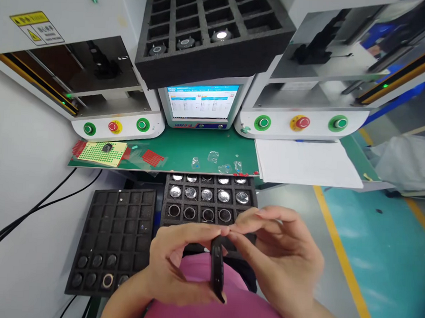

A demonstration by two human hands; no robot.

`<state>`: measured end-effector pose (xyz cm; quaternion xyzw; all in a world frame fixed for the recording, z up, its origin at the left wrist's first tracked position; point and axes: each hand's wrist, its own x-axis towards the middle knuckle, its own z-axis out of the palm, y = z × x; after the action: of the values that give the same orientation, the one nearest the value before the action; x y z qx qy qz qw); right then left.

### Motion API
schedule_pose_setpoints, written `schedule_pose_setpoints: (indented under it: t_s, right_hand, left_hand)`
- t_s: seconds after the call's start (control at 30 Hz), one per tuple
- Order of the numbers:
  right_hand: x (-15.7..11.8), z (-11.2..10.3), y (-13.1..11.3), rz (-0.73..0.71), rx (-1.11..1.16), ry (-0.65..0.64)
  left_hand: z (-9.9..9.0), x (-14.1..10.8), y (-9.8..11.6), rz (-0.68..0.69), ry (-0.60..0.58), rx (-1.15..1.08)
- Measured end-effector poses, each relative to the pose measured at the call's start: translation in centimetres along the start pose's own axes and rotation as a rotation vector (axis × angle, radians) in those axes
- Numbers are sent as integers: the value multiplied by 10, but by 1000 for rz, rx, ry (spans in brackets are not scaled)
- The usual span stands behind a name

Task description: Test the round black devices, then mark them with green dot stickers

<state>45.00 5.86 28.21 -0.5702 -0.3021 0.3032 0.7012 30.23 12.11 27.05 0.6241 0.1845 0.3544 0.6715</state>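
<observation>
Well, the green bench [242,144] is the biggest thing, and it runs across past my hands. On my side of it, a black tray [132,221] sits off to my left, and a second tray [198,201] with round shiny bits [190,193] in it is just past my fingers.

My right hand [282,248] is bent, with its thumb and first finger pinched tip to tip. I can't tell if a tiny thing is between them. My left hand [171,263] is closed on a black case [216,268], one tip at its far end and one at its near end.

The case is between my two hands, in front of my tummy. Its thin side faces up at me, and its long way runs from near me to away. My left hand has it, while my right tips are close only to its far end. I can't tell if they touch it.
</observation>
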Motion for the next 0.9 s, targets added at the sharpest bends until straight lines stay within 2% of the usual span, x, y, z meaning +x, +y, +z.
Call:
schedule_pose_setpoints:
  t_s: [0.27,0.43,0.53,0.63,0.8,0.9]
  right_hand:
    - [-2,0,3,-154,3,117]
    - [0,-2,1,-125,-50,31]
    - [0,-4,-1,-80,-6,11]
    - [0,-7,-4,29,112,-41]
    - [0,-16,-10,404,427,-299]
    - [-1,-18,-11,551,562,-398]
  left_hand:
    - [3,1,-1,8,-1,-74]
    - [4,5,1,-13,-8,-84]
    - [4,4,2,-7,-27,-61]
    - [2,3,2,7,-18,37]
    - [-3,3,0,64,16,247]
    - [-4,4,-1,116,24,359]
